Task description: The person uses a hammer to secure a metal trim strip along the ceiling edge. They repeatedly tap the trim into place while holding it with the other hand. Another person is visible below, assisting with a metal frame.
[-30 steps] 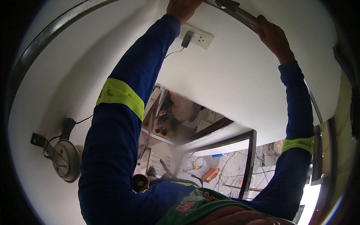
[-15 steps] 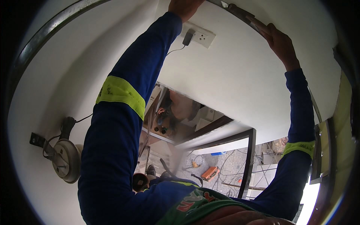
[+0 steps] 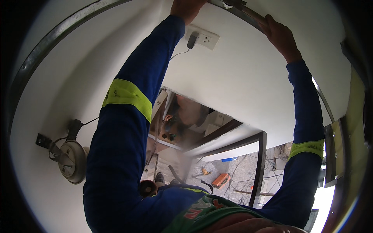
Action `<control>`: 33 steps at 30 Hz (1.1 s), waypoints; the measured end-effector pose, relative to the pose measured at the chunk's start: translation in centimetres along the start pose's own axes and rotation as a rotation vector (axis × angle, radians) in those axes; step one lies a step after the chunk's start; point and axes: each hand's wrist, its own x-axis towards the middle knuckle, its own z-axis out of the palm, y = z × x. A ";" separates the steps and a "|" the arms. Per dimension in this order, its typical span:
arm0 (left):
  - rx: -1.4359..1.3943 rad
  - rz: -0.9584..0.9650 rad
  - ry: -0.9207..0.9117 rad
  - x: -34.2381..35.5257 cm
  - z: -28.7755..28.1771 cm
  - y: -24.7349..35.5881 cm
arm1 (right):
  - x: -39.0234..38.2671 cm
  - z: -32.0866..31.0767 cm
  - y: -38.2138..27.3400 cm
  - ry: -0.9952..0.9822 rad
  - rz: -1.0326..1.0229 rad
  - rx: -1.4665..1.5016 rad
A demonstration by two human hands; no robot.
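Both my arms, in dark blue sleeves with yellow-green bands, reach up to a curved-looking metal bar (image 3: 64, 33) along the white wall. My left hand (image 3: 188, 9) is raised against the upper edge of the picture, close to the bar; its fingers are cut off from view. To the right, my right hand (image 3: 280, 38) is closed around the wooden handle of a hammer (image 3: 248, 13). The hammer's dark head lies beside the bar, to the right of my left hand. Below my left hand is a white wall socket (image 3: 208, 39) with a black plug (image 3: 192, 39) in it.
A round beige lamp-like fixture (image 3: 72, 162) hangs on the left wall with a cord. Below, a dark metal frame (image 3: 258, 171) borders an opening. On the floor are an orange toolbox (image 3: 221, 180), cables and a blue object (image 3: 229, 159). Another person (image 3: 188, 112) is partly visible below.
My right hand and the hammer have shifted left and slightly up, toward my left hand. My left hand has moved slightly left. The view has shifted a little.
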 end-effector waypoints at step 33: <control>-0.682 -0.239 -1.999 -51.0 -45.2 14.1 | -79.8 -16.3 -58.6 -0.902 1.883 0.567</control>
